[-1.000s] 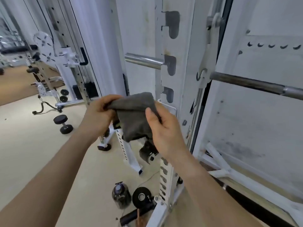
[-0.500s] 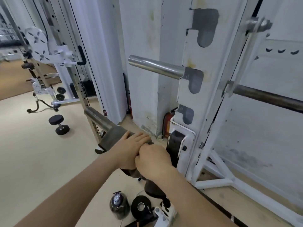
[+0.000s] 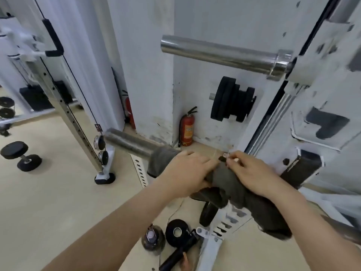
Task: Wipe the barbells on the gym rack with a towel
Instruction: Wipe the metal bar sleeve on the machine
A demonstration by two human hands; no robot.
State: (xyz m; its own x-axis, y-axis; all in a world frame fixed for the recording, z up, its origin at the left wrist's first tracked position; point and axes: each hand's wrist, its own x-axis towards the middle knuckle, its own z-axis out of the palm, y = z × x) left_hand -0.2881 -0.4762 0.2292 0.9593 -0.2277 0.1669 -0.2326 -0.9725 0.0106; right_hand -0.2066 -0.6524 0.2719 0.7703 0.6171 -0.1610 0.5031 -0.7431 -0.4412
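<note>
Barbell (image 3: 129, 143) juts from the rack (image 3: 312, 133), free end pointing upper left; left hand (image 3: 187, 173) and right hand (image 3: 254, 175) each keep a closed grip on the towel (image 3: 234, 186) around it.

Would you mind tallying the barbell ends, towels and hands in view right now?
Barbell ends: 2, the upper barbell end and the lower barbell end
Towels: 1, the towel
Hands: 2, the left hand and the right hand
Total: 5
</note>
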